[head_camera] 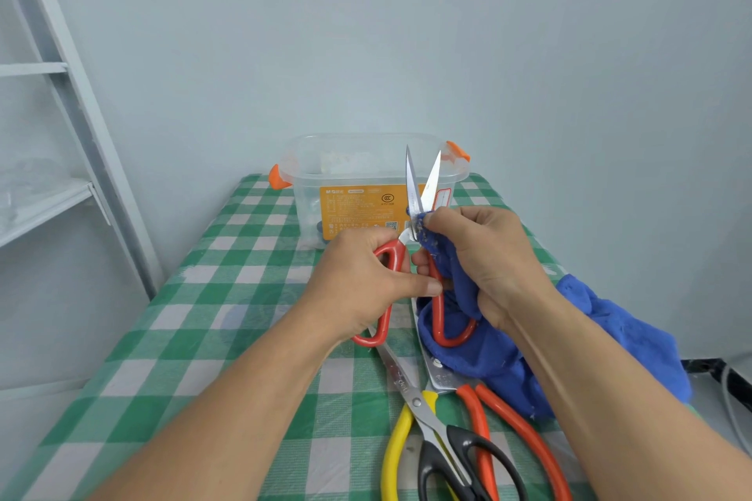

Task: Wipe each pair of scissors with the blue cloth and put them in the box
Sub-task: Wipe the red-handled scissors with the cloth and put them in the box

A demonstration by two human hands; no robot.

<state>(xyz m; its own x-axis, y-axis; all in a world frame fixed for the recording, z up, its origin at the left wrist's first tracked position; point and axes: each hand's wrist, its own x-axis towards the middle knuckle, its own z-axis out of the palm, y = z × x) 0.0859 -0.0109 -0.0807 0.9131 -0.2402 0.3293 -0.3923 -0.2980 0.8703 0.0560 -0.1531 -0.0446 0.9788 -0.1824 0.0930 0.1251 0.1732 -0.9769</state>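
**Checked bench, red scissors under the cloth**

Green-checked bench [183, 338] against a pale wall. Left hand [358, 285] curls its fingers [423, 288] round one loop of the red-handled scissors [396, 252], blades spread and pointing up. Right hand [488, 256] pinches the blue cloth [610, 338] onto the blades near the pivot. Beyond the fingers stands the clear box [346, 159]; nearer than them lie yellow-and-black scissors [411, 399] and orange-handled shears [512, 427].

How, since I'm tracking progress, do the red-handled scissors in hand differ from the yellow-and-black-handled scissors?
The red-handled scissors are raised, blades spread, gripped by the left hand; the yellow-and-black-handled scissors lie on the table, blades together, untouched. The red pair's handles match; the other's differ in colour. Both have steel blades.
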